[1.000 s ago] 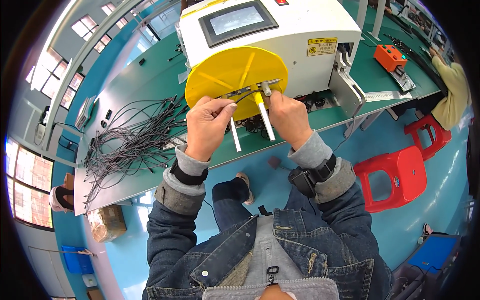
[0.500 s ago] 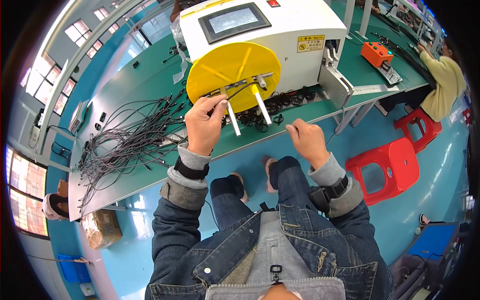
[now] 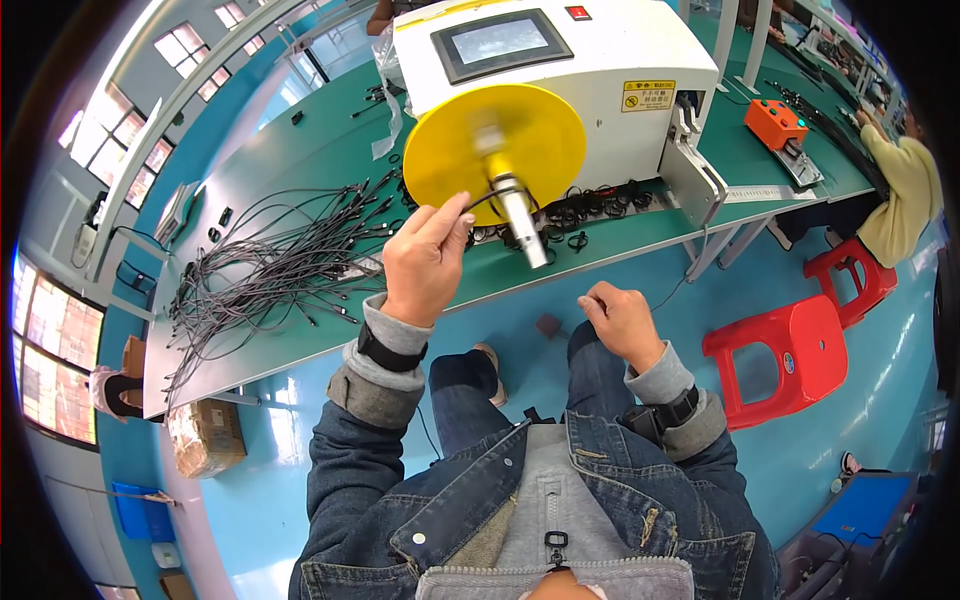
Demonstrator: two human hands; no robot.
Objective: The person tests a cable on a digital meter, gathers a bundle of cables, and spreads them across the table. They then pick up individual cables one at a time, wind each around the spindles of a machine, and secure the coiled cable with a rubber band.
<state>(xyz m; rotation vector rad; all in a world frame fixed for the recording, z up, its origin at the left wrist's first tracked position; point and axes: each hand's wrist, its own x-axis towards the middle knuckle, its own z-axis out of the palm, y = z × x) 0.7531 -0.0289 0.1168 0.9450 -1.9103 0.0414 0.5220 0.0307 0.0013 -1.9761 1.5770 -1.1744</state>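
My left hand (image 3: 425, 265) pinches a thin black cable (image 3: 484, 201) between thumb and fingers, just in front of the yellow disc (image 3: 436, 165) of a white winding machine (image 3: 625, 55). The cable runs from my fingertips to the winding posts (image 3: 521, 228) on the disc and loops around them. Disc centre and posts are smeared by motion. To the right, over my knee and away from the machine, my right hand (image 3: 622, 325) is curled closed with nothing visible in it.
A tangle of dark cables (image 3: 260, 275) covers the left of the green table (image 3: 285, 155). Small coiled cables (image 3: 600, 203) lie under the machine. An orange control box (image 3: 776, 122) stands on the right. Red stools (image 3: 800, 350) are on the floor; a person in yellow (image 3: 905, 190) sits beyond.
The posts have turned from side by side to one overlapping blur, and the cable now wraps around them. My left hand keeps its pinch on the cable. The whole view has shifted slightly.
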